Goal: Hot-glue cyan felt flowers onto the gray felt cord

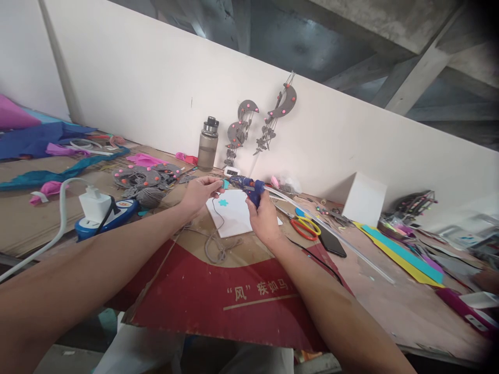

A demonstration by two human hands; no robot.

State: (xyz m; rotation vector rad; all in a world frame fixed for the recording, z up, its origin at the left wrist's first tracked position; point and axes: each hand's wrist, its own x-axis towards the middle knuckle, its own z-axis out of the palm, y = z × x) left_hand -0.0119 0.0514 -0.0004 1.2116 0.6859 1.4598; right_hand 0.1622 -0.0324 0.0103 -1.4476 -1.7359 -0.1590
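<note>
In my right hand (265, 215) is a blue hot glue gun (253, 189), its nozzle pointing left. A long clear glue stick (335, 234) trails out of its back to the right. My left hand (202, 193) pinches a small teal cutout (225, 184) right at the nozzle; whether the two touch I cannot tell. Below the hands lies a white sheet (234, 221) bearing a teal flower cutout (223, 202). Grey yarn (218, 252) hangs near my left fingers and loops over the sheet onto red cardboard (187, 291).
Scissors (306, 227) and a black phone (331, 241) lie right of the sheet. A power strip (107, 218) with a white plug stands at left, near a grey yarn ball (150, 197). A bottle (208, 145) stands by the wall, where grey moon ornaments (284, 104) hang.
</note>
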